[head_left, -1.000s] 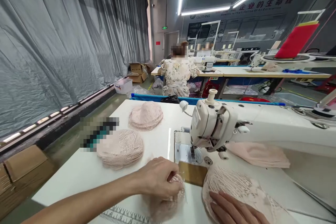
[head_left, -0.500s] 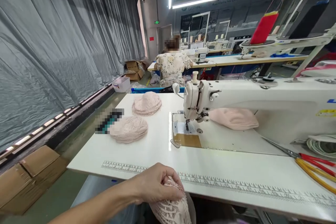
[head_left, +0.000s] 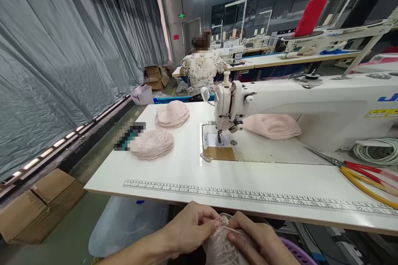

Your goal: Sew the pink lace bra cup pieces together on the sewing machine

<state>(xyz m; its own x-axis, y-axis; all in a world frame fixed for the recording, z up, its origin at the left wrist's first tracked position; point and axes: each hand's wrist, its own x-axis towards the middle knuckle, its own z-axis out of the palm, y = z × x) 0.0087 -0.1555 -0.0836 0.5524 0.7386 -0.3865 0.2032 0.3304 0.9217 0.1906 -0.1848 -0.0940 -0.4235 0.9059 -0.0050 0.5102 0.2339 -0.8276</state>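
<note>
At the table's front edge, my left hand (head_left: 194,227) pinches a pale pink lace bra cup (head_left: 220,249) between thumb and fingers. My right hand (head_left: 256,236) grips the same lace cup from the other side, its fingertips close to the left ones. The lower part of the cup runs out of view. Just beyond the hands lies the white sewing table (head_left: 183,169) with a printed ruler. A white sewing machine (head_left: 230,105) stands on it. Two piles of pink lace cups, a nearer pile (head_left: 154,144) and a farther pile (head_left: 172,114), lie left of the needle.
Smooth pink cups (head_left: 273,126) lie under the machine arm. Red-and-yellow-handled scissors (head_left: 357,172) rest at the right, near a coil of pale cord (head_left: 374,152). Below the table are a translucent bin (head_left: 124,227) and a purple basket (head_left: 297,250). A person (head_left: 202,66) sits ahead.
My right hand has come into view and taken hold of the lace cup. The left hand, still gripping it, is slightly lower and farther right. The view has tilted a little.
</note>
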